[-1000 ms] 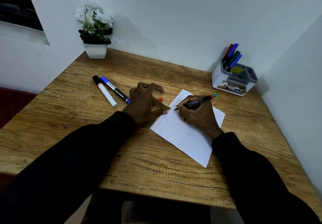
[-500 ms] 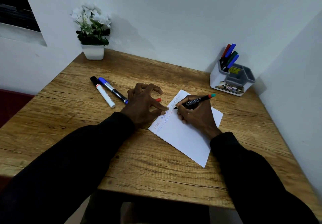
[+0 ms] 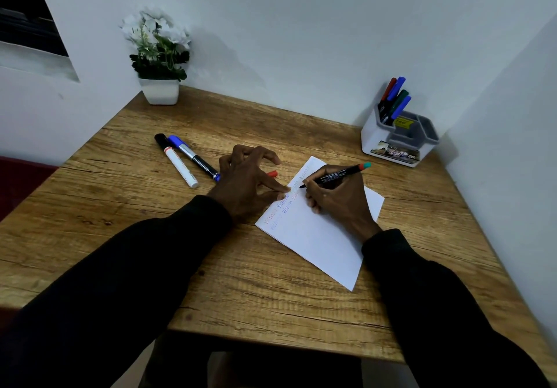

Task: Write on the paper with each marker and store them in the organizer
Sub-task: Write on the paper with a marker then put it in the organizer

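Note:
A white paper point(image 3: 319, 237) lies tilted on the wooden desk, with faint red and blue lines of writing along its left edge. My right hand point(image 3: 337, 200) grips a black marker point(image 3: 337, 174) with a teal end, its tip touching the paper. My left hand point(image 3: 250, 182) rests with spread fingers, its fingertips pressing the paper's left edge. A red cap point(image 3: 272, 174) pokes out behind that hand. To the left lie a white marker with a black cap point(image 3: 176, 161) and a blue-capped marker point(image 3: 194, 158). The white organizer point(image 3: 394, 143) at the back right holds several markers point(image 3: 394, 98).
A white pot of white flowers point(image 3: 159, 56) stands at the desk's back left corner. Walls close in behind and to the right of the desk point(image 3: 241, 282). A dark red seat point(image 3: 18, 182) shows at the left.
The marker tip has crept slightly along the writing line. The view has shifted a little; both hands stay in place on the paper.

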